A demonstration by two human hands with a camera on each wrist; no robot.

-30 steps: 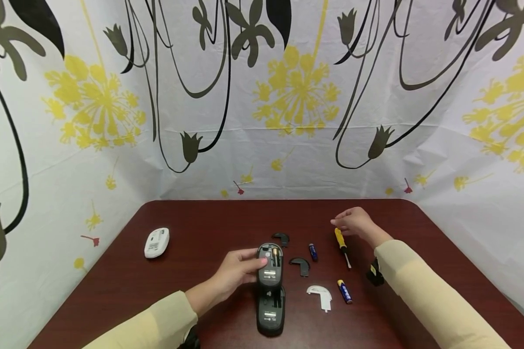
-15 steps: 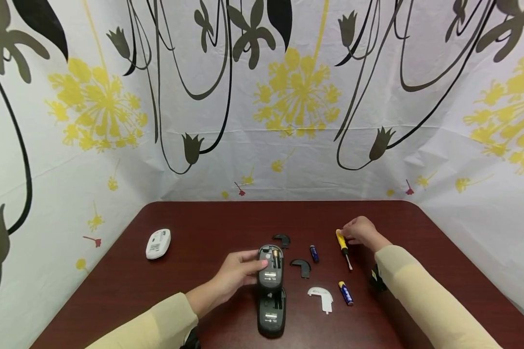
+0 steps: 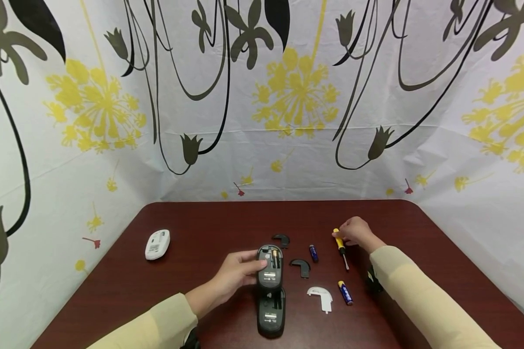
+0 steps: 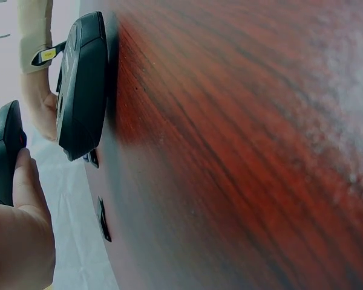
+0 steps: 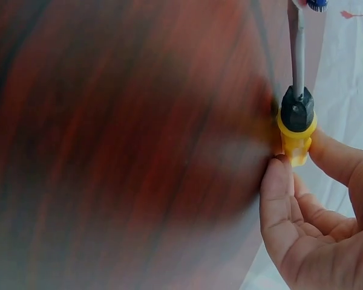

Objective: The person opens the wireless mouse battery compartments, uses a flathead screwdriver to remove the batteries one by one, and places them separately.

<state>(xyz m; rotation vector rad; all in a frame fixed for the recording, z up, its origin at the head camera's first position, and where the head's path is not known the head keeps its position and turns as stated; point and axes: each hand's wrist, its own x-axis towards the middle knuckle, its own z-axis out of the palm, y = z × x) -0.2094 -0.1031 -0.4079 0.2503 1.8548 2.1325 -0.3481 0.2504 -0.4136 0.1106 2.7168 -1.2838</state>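
My left hand [image 3: 233, 271] grips a black computer mouse [image 3: 270, 277], its underside facing up. The battery compartment is uncovered, and a battery shows inside. A second black mouse [image 3: 270, 324] lies upside down on the table just nearer to me, overlapped by the held one in the head view. At the right, my right hand [image 3: 353, 230] pinches the yellow handle of a screwdriver [image 3: 342, 250] between thumb and fingers. Its metal shaft [image 5: 298, 57] points away from the hand in the right wrist view, and toward me in the head view.
Between the hands lie two black battery covers [image 3: 304, 267], a white cover [image 3: 322, 296], a dark blue battery [image 3: 313, 253] and a blue-and-yellow battery [image 3: 345, 293]. An upturned white mouse [image 3: 157, 244] sits at the left of the dark red table [image 3: 209, 220]. A patterned curtain hangs behind.
My right hand has come down from above the screwdriver and now has its handle between thumb and fingers; the screwdriver has shifted slightly. My left hand keeps holding the mouse in place.
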